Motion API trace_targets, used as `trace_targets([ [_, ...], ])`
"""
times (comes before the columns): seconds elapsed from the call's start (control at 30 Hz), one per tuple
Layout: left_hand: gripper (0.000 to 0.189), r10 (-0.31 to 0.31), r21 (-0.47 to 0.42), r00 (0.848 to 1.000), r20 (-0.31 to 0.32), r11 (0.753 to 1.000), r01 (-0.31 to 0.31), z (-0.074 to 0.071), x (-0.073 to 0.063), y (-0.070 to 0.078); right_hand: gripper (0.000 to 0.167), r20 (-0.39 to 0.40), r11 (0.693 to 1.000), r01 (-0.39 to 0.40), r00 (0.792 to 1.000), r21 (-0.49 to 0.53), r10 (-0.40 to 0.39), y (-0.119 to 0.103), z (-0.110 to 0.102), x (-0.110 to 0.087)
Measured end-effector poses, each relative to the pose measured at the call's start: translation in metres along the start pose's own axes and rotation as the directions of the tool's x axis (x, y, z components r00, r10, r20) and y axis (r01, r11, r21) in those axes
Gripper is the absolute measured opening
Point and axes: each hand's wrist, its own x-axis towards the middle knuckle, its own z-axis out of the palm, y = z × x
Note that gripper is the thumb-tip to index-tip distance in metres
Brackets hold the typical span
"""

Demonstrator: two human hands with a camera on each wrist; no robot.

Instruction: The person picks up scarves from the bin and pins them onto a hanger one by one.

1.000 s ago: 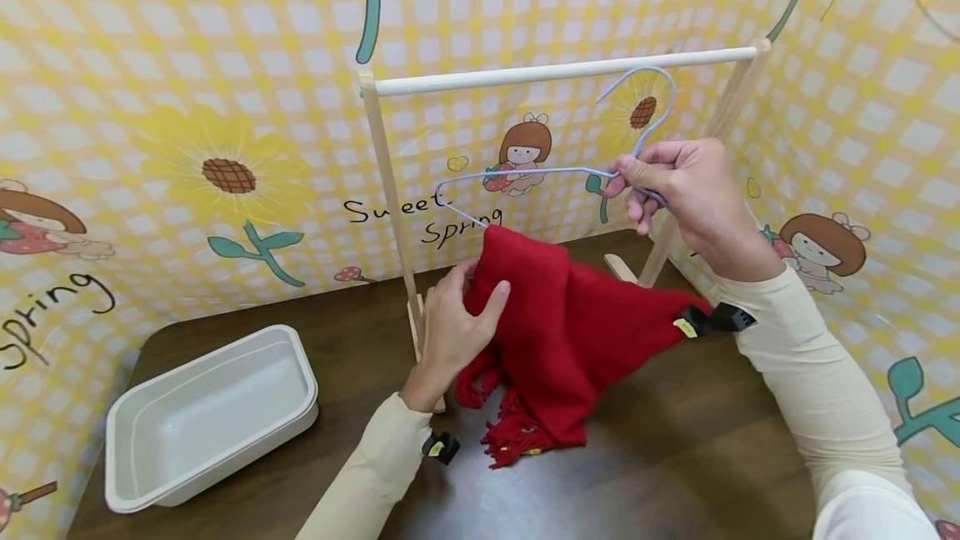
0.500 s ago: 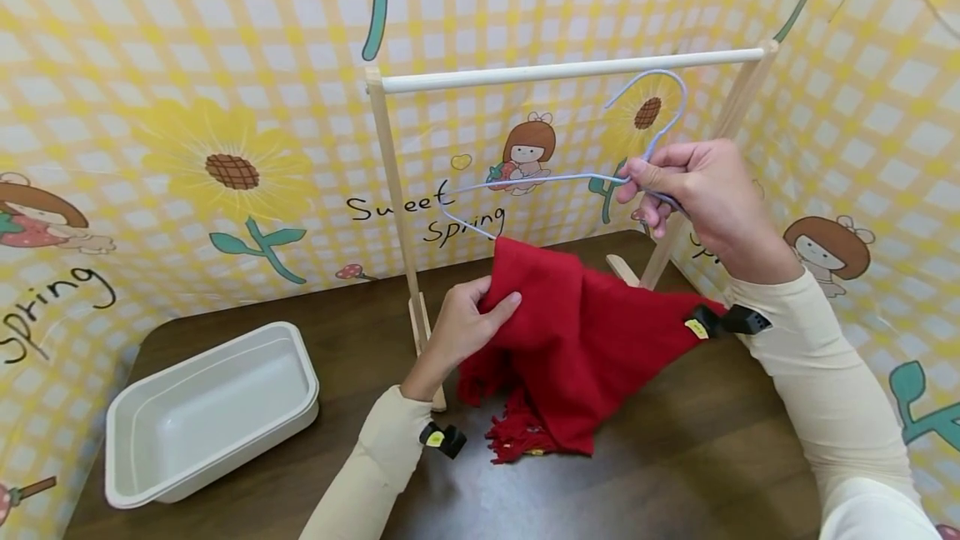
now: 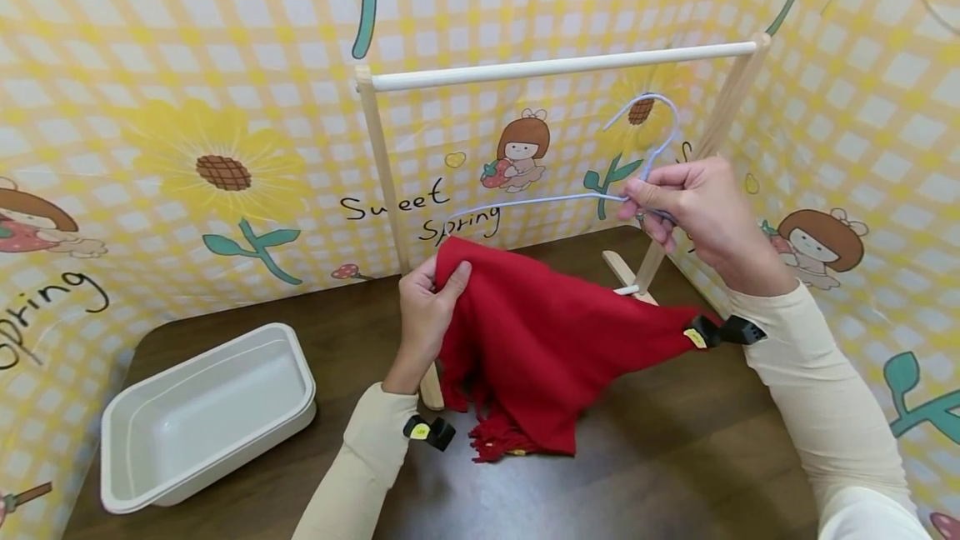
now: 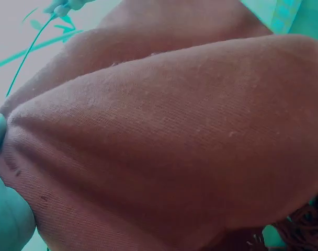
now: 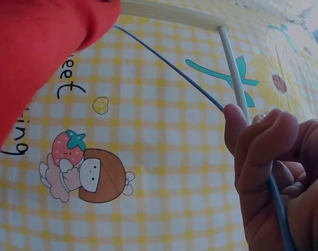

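A red fringed scarf (image 3: 525,332) hangs draped over the lower part of a pale blue wire hanger (image 3: 551,199). My left hand (image 3: 426,311) pinches the scarf's upper left corner between thumb and fingers, near the hanger's left end. Folds of the scarf (image 4: 174,130) fill most of the left wrist view, with the fringe at lower right. At the hanger's neck, my right hand (image 3: 701,211) grips the wire, its hook pointing up. The right wrist view has the hanger wire (image 5: 174,68) running out from my fingers to the scarf. Cloth hides the hanger's bottom bar.
Behind the hanger stands a wooden rack with a white rod (image 3: 562,67), higher than the hook. A light grey plastic bin (image 3: 217,407) sits on the dark wooden table (image 3: 645,473) at left. Yellow checked cloth (image 3: 225,7) with printed figures encloses the back and sides.
My left hand has moved left and drawn the scarf's corner outward, covering the hanger's lower left bend. The hanger and my right hand have sunk a little.
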Motion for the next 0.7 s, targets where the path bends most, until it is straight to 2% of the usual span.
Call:
trace_targets([
  [0.1,0.014,0.012,0.035,1.0,0.006,0.999,-0.012,-0.005,0.0,-0.001,0.024,-0.011,0.996,-0.011,1.0,0.083,0.012,0.002,-0.001,-0.001],
  [0.23,0.017,0.015,0.152,0.998,0.063,0.988,-0.025,-0.012,-0.001,0.0,0.02,-0.051,0.987,-0.003,0.999,0.161,0.011,0.0,-0.002,-0.002],
  [0.3,0.021,0.01,0.248,0.996,0.092,0.968,-0.032,-0.016,-0.002,-0.001,0.021,-0.074,0.982,0.013,0.997,0.188,0.001,-0.001,-0.002,-0.002],
  [0.4,0.025,0.004,0.379,0.992,0.125,0.924,-0.052,-0.022,-0.005,-0.003,0.023,-0.091,0.973,0.036,0.996,0.229,-0.015,-0.001,-0.001,-0.002],
  [0.47,0.027,0.012,0.44,0.991,0.132,0.895,-0.069,-0.026,-0.008,-0.006,0.022,-0.095,0.966,0.042,0.995,0.254,-0.018,0.0,-0.001,-0.002],
  [0.53,0.03,0.02,0.467,0.991,0.13,0.881,-0.079,-0.029,-0.011,-0.007,0.023,-0.097,0.96,0.049,0.995,0.275,-0.023,0.0,-0.001,-0.002],
  [0.63,0.036,0.072,0.508,0.992,0.101,0.854,-0.114,-0.032,-0.017,-0.011,0.022,-0.097,0.951,0.063,0.995,0.303,-0.035,-0.001,-0.001,-0.001],
  [0.7,0.04,0.143,0.533,0.987,0.067,0.832,-0.156,-0.033,-0.021,-0.013,0.02,-0.099,0.944,0.069,0.994,0.324,-0.039,-0.002,0.0,-0.001],
])
